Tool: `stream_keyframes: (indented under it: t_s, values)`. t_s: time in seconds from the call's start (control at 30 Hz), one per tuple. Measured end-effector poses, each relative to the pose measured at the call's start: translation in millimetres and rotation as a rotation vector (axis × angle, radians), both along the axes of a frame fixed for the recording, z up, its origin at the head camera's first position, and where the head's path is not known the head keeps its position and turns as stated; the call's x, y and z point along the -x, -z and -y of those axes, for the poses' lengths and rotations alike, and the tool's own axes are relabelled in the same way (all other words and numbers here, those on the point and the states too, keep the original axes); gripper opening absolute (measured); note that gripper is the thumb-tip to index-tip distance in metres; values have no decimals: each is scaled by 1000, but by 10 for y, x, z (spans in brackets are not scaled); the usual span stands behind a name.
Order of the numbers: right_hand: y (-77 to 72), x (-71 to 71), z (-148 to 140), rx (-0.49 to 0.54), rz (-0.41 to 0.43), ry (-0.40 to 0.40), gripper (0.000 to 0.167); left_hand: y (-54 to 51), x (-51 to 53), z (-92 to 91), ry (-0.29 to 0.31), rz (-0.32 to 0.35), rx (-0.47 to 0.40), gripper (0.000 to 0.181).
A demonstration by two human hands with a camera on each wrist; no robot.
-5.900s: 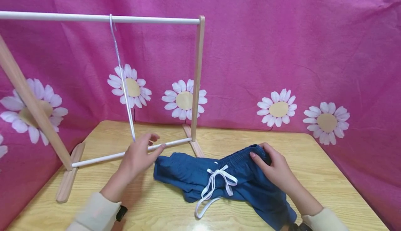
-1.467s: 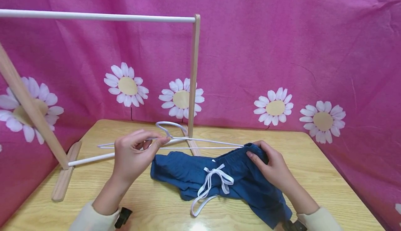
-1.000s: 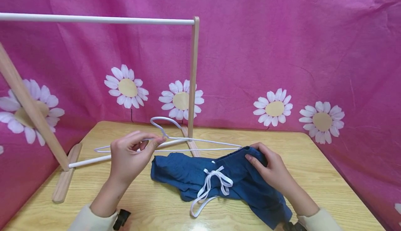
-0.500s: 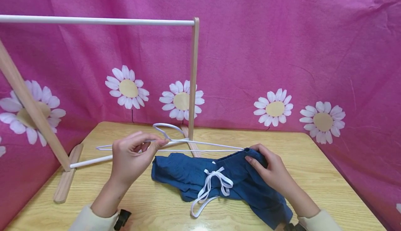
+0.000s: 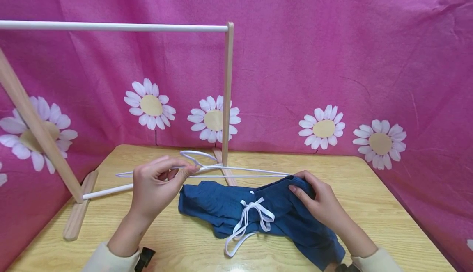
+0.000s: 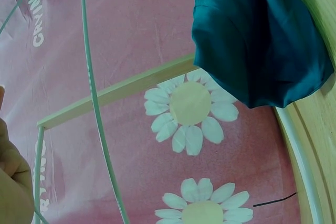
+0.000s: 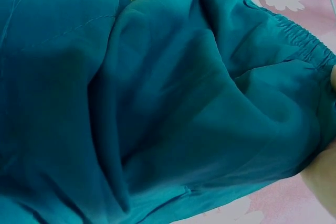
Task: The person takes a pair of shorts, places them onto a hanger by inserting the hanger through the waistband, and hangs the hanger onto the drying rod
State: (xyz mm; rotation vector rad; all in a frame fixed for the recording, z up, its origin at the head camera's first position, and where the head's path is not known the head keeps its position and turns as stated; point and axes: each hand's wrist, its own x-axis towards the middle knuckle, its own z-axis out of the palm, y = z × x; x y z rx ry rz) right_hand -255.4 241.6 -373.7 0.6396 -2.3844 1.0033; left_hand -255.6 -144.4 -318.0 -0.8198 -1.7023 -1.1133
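In the head view my left hand (image 5: pixel 157 186) pinches the white wire hanger (image 5: pixel 251 169) near the base of its hook. The hanger lies almost level, and its right end meets the waistband opening of the blue shorts (image 5: pixel 221 202). My right hand (image 5: pixel 321 196) holds the right end of that waistband, thumb in front; the fingers behind are partly hidden. A white drawstring (image 5: pixel 245 218) is tied in a bow at the front. In the right wrist view the shorts (image 7: pixel 168 103) fill most of the picture; the left wrist view shows the hanger wire (image 6: pixel 94 98) beside the shorts (image 6: pixel 252 35).
A rack with a white top bar (image 5: pixel 111 26), wooden posts and a lower white bar (image 5: pixel 107 191) stands at the back left. Its wooden foot (image 5: pixel 79 214) rests on the table (image 5: pixel 388 222). Behind hangs a pink cloth (image 5: pixel 288 58) with daisies.
Since the oldest frame, the hanger has come off the rack's top bar into my left hand and its right end has reached the waistband. Lately the hook has tilted slightly lower. My right hand keeps its hold.
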Motion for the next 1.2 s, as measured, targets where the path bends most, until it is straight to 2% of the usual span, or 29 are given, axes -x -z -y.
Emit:
stream_keyframes:
  t_s: [0.53,0.87,1.2]
  values:
    - [5,-13,0,-9,2,-5,26,31,-2,-22,11,12,18,25]
    - [-9,-49,29,-7,-2,-30,25,56,-16,-38,-2,26,27,24]
    - [-24,-79,59,8,30,-74,26,116,-40,-120,-17,131,57,18]
